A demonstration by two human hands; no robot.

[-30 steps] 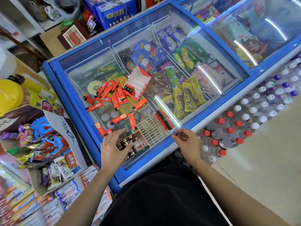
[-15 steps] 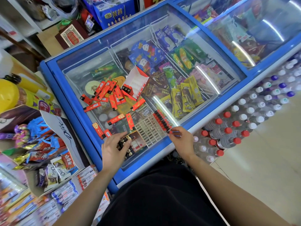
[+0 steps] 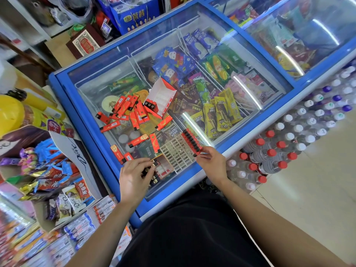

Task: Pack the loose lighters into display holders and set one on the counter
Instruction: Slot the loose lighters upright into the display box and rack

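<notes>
The task looks to be in its early part. On the glass surface [image 3: 92, 83] of the freezer, a white grid holder [image 3: 177, 154] lies low in the middle of the frame. Only one row of lighters [image 3: 192, 140] is filled, along its right edge; the other cells look empty. That row runs from upper left to lower right, and the lighters in it stand on end with their dark heads up.

The right hand [image 3: 212, 162] is at the near end of this row. Its grip is pinching a single lighter [image 3: 197, 154], thumb and fingertips pressed together on it, as if placing it in the next cell. The left hand [image 3: 133, 178], lower and more to the left, has its grip curled around a bunch of lighters [image 3: 152, 171] above a small box [image 3: 163, 167] just beside the holder; their dark heads point to the right.

Much is left, I judge. A pile of loose lighters [image 3: 131, 110] lies flat in the middle left of the frame, with long axes in many directions, several from lower left to upper right. An open red and white carton [image 3: 163, 95] near the pile holds only a few lighters in one corner. No holder looks full, so none seems ready to be set out.
</notes>
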